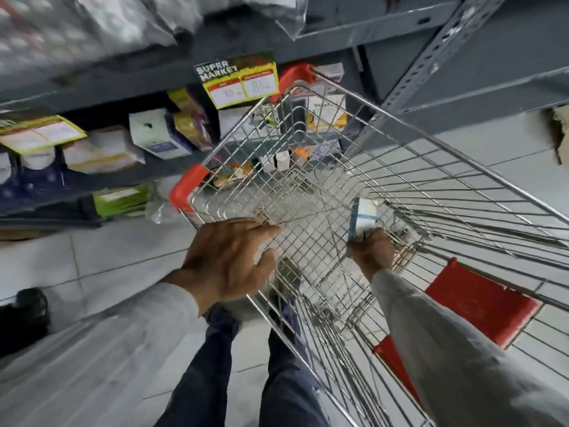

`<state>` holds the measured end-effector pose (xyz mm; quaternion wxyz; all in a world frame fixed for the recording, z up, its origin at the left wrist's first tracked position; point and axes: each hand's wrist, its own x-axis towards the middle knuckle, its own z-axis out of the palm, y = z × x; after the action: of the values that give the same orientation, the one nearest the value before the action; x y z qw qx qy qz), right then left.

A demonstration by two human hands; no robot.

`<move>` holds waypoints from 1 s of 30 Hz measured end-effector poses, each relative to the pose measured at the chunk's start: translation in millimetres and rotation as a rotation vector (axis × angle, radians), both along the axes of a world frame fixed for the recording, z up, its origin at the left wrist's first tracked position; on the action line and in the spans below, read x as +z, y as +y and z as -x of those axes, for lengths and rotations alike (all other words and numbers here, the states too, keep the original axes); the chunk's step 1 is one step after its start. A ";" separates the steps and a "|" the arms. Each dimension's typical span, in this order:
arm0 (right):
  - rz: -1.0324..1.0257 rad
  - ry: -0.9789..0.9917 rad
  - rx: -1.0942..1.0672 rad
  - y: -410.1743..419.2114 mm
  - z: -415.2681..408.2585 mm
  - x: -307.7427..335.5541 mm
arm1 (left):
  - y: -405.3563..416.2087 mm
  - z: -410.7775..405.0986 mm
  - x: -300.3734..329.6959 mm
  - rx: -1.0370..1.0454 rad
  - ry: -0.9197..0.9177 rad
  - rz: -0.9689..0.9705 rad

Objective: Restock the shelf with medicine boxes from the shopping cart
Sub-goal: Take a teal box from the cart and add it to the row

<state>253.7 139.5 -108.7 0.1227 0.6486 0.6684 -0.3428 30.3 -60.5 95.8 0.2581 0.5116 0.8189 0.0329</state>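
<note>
A wire shopping cart (431, 167) with red corner guards fills the centre and right. Inside the basket, my right hand (371, 252) is shut on a white and blue medicine box (363, 218), holding it upright. On the cart's near left rim rests my left hand (229, 260), its fingers curled over the wire. The grey metal shelf (123, 84) stands ahead and to the left. It carries white, blue and yellow medicine boxes (157, 134), some of them tilted. Other small boxes show through the cart's far end.
A yellow "Super Market" price tag (238, 78) hangs on the shelf edge; another tag (40, 134) sits further left. A perforated grey upright (431, 53) stands at the right. The cart's red child-seat flap (480, 303) lies lower right. A dark object (24, 318) sits on the tiled floor at left.
</note>
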 end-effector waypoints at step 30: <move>-0.824 1.027 0.300 -48.2 231.6 633.6 | -81.1 193.1 404.9 0.463 0.654 -1.023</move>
<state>22.1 91.2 524.9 -0.4218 0.2975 0.8008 -0.3038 -162.8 -141.6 500.6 -0.2946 0.3637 0.8252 0.3162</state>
